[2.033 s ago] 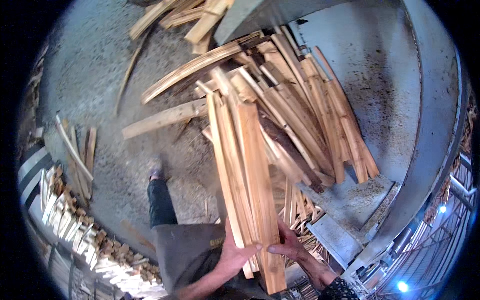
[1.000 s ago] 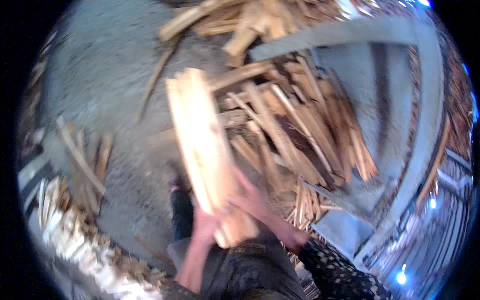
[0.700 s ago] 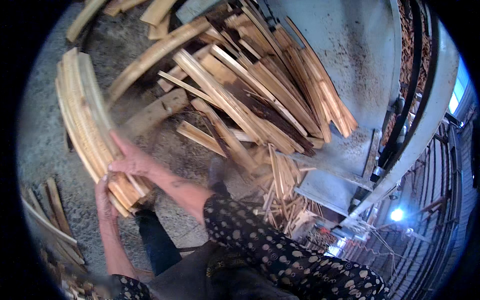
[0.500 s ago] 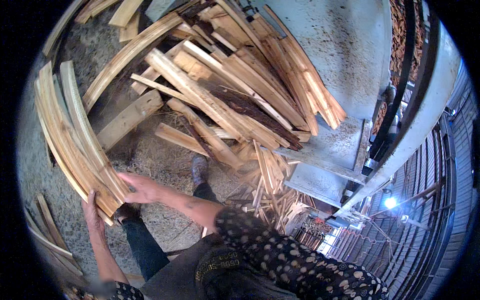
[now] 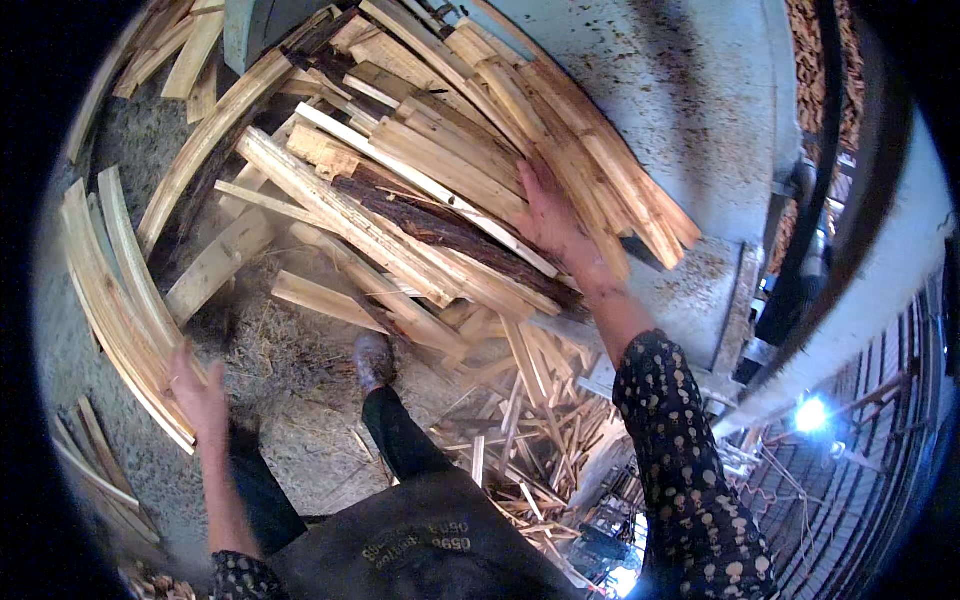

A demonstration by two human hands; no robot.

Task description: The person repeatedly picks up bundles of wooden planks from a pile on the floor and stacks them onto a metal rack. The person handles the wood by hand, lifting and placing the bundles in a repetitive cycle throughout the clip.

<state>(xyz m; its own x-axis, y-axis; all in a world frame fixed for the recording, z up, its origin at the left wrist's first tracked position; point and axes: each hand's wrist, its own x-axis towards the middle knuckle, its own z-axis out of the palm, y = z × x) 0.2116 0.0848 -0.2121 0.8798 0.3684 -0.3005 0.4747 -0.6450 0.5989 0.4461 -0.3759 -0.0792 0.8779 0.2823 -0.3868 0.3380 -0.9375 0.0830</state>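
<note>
My left hand point(image 5: 203, 400) is at the near end of a bundle of long wooden slats point(image 5: 125, 310) on the left, its fingers stretched out along the wood rather than wrapped round it. Farther right, my right hand point(image 5: 552, 222) reaches up to a large heap of rough planks point(image 5: 455, 155). Its fingers are spread over the planks, and their tips are partly lost against the wood. Just left of that hand lies a dark, bark-covered slab point(image 5: 440, 225) among the paler boards.
Under the heap, a pale blue metal surface point(image 5: 700, 130) extends to the right, speckled with debris. Short offcuts point(image 5: 560, 440) lie scattered near my right forearm. More slats point(image 5: 95, 455) rest on the concrete floor at lower left. A bright lamp point(image 5: 810, 414) shines at right.
My right hand has left the slat bundle and swung right and away onto the plank heap. My left hand has loosened from a grip to outstretched fingers beside the bundle.
</note>
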